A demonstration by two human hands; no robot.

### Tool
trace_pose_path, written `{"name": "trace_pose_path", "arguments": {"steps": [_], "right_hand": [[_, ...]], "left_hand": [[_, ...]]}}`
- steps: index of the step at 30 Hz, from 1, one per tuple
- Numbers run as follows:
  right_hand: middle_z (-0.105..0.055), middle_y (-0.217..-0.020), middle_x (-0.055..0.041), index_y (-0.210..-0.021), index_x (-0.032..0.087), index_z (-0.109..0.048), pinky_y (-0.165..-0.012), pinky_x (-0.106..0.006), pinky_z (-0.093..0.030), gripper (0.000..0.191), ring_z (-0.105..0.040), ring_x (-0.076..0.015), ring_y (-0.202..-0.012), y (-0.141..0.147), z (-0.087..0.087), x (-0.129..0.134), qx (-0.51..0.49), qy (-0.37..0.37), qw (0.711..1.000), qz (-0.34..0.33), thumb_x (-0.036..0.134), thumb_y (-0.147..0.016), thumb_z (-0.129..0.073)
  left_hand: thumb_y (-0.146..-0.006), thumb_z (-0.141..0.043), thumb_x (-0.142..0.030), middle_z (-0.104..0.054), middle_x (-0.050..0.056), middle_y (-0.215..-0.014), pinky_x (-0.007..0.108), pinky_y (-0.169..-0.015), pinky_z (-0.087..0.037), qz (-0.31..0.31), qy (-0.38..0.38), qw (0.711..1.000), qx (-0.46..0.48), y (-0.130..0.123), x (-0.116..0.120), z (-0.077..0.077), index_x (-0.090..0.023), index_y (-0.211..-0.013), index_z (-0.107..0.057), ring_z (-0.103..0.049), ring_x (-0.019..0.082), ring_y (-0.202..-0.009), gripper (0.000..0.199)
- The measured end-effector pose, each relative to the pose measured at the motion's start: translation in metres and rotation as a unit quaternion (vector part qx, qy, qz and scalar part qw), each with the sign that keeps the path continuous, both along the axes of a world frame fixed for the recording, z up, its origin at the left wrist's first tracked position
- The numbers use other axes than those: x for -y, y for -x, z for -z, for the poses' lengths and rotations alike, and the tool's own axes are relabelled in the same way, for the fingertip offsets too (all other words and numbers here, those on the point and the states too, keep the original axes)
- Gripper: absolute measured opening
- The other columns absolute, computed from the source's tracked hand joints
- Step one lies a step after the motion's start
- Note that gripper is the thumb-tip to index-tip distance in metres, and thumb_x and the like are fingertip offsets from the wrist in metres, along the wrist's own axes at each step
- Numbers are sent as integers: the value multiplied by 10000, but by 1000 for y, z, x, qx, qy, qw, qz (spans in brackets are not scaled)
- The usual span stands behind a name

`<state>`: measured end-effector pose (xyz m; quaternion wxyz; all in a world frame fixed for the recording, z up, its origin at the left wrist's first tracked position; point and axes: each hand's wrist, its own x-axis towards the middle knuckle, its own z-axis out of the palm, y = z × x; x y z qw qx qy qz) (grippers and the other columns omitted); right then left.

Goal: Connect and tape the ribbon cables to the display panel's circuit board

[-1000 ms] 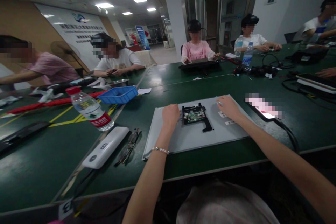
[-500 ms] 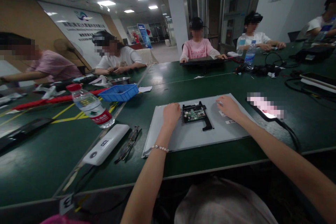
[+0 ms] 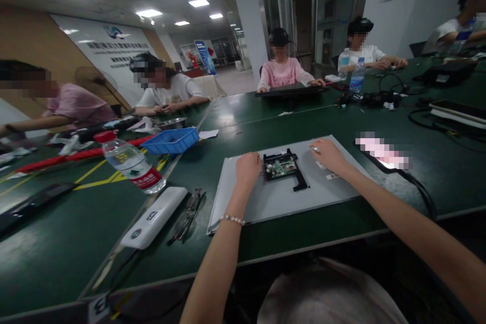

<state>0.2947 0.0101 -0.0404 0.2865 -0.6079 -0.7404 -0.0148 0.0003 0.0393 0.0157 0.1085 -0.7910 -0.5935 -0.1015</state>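
Circuit board (image 3: 280, 166) and black frame (image 3: 298, 177) lie together on a pale grey panel (image 3: 266, 200), which rests flat on the green surface (image 3: 258, 124) in front of us. The board sits within the squarish part of the frame, while a hooked leg of the frame reaches toward our side.

Our left grip (image 3: 248, 168) lies over the panel's left part, just beside the frame, with the fingers curled in. We cannot tell whether anything is held inside it. A beaded bracelet (image 3: 233, 219) circles that wrist.

Our right grip (image 3: 328, 154) is over the panel's right part, apart from the frame, its fingers bent near a pair of small white labels (image 3: 331, 176). Whether it grasps anything, we cannot tell.

To our right, beyond the panel, a phone (image 3: 383, 156) with a lit screen lies beside a dark cable (image 3: 417, 190). To our left we have folded glasses (image 3: 187, 215), then a white power bank (image 3: 155, 217), and behind it a tilted-looking water bottle (image 3: 131, 164) with a red cap. A blue tray (image 3: 172, 147) stands farther back. Across from us, a co-worker in pink (image 3: 284, 73) sits at a dark flat object (image 3: 292, 92).
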Motion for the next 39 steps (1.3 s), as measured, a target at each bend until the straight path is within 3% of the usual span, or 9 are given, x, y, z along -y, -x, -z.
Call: {"name": "trace_pose_path", "arguments": {"steps": [7, 12, 17, 21, 24, 29, 34, 39], "right_hand": [[-637, -1127, -118, -1115, 138, -663, -975, -386, -426, 294, -548, -247, -1080, 15, -13, 7, -21, -20, 999, -34, 162, -885, -481], [-634, -1158, -114, -1125, 149, -658, -994, -397, -411, 292, -544, -244, -1099, 35, -29, 5, -15, -32, 995, -95, 167, -893, -482], [-640, -1167, -125, -1118, 146, -667, -984, -384, -414, 274, -551, -247, -1107, 54, -27, -21, 19, -18, 984, -173, 188, -880, -536], [-677, -1093, -111, -1056, 146, -697, -935, -327, -434, 231, -594, -229, -1047, 66, -18, -46, 40, 10, 980, -197, 184, -861, -578], [-706, -1005, -81, -979, 174, -728, -880, -287, -450, 210, -631, -208, -971, 73, -16, -54, 48, 41, 980, -188, 163, -874, -546], [-710, -1044, -64, -979, 191, -737, -886, -281, -454, 249, -635, -202, -988, 75, -23, -53, 21, 43, 989, -142, 143, -880, -514], [-700, -1089, -67, -1036, 188, -717, -922, -300, -450, 281, -625, -203, -1022, 47, -36, -45, -24, -15, 997, -76, 151, -901, -473], [-706, -1075, -85, -985, 166, -737, -915, -296, -453, 292, -631, -218, -1024, 18, -21, -45, 16, 47, 997, -56, 108, -865, -477]], "left_hand": [[-911, -420, -212, -713, 111, -1022, 288, -831, -459, -6, 17, 1000, 22, 0, 0, 1, -181, -1040, -706, -651, 223, -964, 315], [-902, -432, -205, -714, 111, -1028, 295, -821, -472, -9, 24, 999, 21, 0, 1, 2, -195, -1064, -701, -655, 232, -965, 314], [-894, -438, -192, -710, 119, -1042, 288, -853, -466, -12, 44, 999, 16, -1, 1, 1, -192, -1074, -699, -646, 232, -1008, 317], [-897, -428, -189, -710, 112, -1048, 289, -867, -464, -7, 46, 999, 18, -1, 0, 2, -196, -1065, -703, -642, 227, -1018, 323], [-898, -431, -196, -709, 108, -1058, 292, -868, -467, -10, 48, 998, 28, 0, 0, 2, -195, -1066, -702, -643, 226, -1013, 320], [-899, -417, -186, -703, 93, -1096, 288, -884, -461, -5, 45, 998, 46, 2, -2, 4, -202, -1115, -686, -639, 219, -1026, 345], [-900, -411, -177, -694, 96, -1130, 287, -905, -455, -22, 56, 997, 58, 5, -5, 5, -203, -1143, -677, -632, 218, -1048, 361], [-880, -420, -153, -690, 84, -1145, 290, -942, -446, -16, 54, 995, 84, 11, -10, 7, -187, -1136, -681, -618, 217, -1081, 367]]}}
